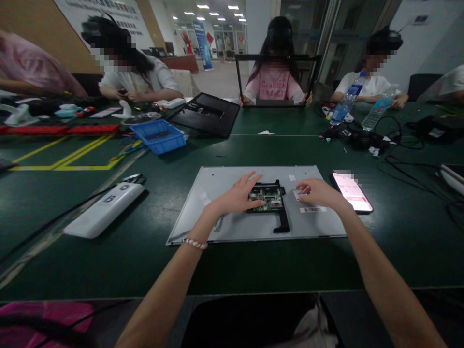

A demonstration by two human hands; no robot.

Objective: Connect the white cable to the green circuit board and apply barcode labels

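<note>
A flat grey panel (232, 227) lies on the table in front of me. On its middle sits a green circuit board (272, 197) in a black plastic frame (283, 217). My left hand (235, 194) is open, its fingers spread over the board's left side, the thumb at the board. To the right of the frame, my right hand (319, 192) is curled low over the panel, thumb and fingers drawn together. A small pale piece (297, 194) shows at those fingertips; whether it is held or lies on the panel I cannot tell. A barcode label (313, 210) is just below.
A lit phone (351, 191) lies right of the panel, a white power bank (105, 210) with a cable on the left. Further back are a blue tray (159, 135), a black casing (206, 113) and bottles (348, 99). Across the table, a person holds a black frame (277, 57).
</note>
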